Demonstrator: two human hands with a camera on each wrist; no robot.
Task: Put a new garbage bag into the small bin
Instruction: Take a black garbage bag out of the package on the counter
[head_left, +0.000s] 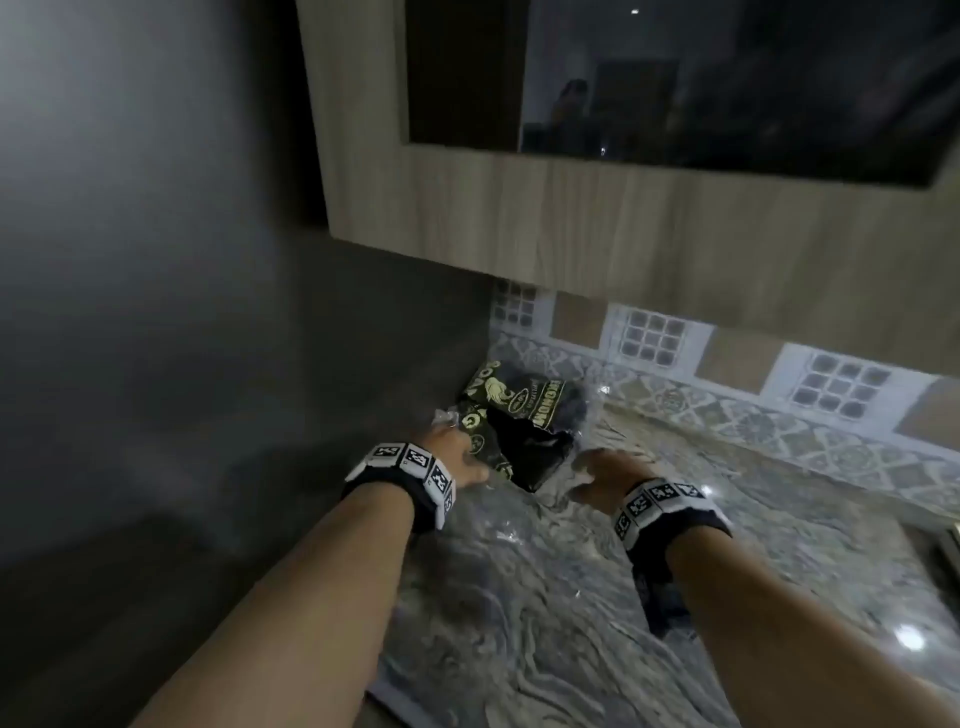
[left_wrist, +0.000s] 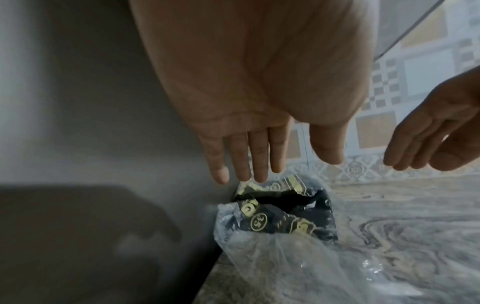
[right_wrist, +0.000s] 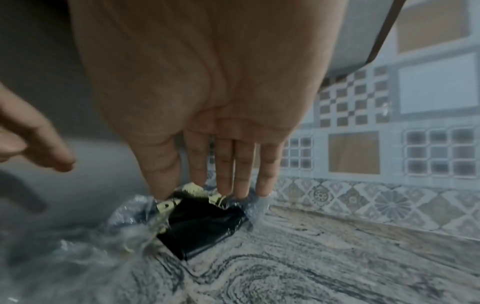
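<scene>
One pack of black garbage bags (head_left: 519, 431), wrapped in clear crinkled plastic film printed with gold lettering and round emblems, lies on the grey-and-cream swirled stone worktop (head_left: 545, 597). The pack sits in the worktop's far left corner, against the plain grey wall (head_left: 156, 260) and just below the patterned tile backsplash (head_left: 779, 415). Its wrapper is torn open, exposing folded glossy black plastic; loose clear film trails from the pack toward the viewer across the worktop.

Two hands, each with a black wrist strap bearing black-and-white square markers. The left hand (head_left: 457, 457), fingers straight and together, thumb apart, is at the pack's left edge; whether it touches the wrapper cannot be told. The right hand (head_left: 602, 473), fingers extended and slightly spread, hovers just right of the pack, holding nothing.

One light wood-grain wall cabinet (head_left: 571, 223) with a dark glass panel hangs above the pack.
</scene>
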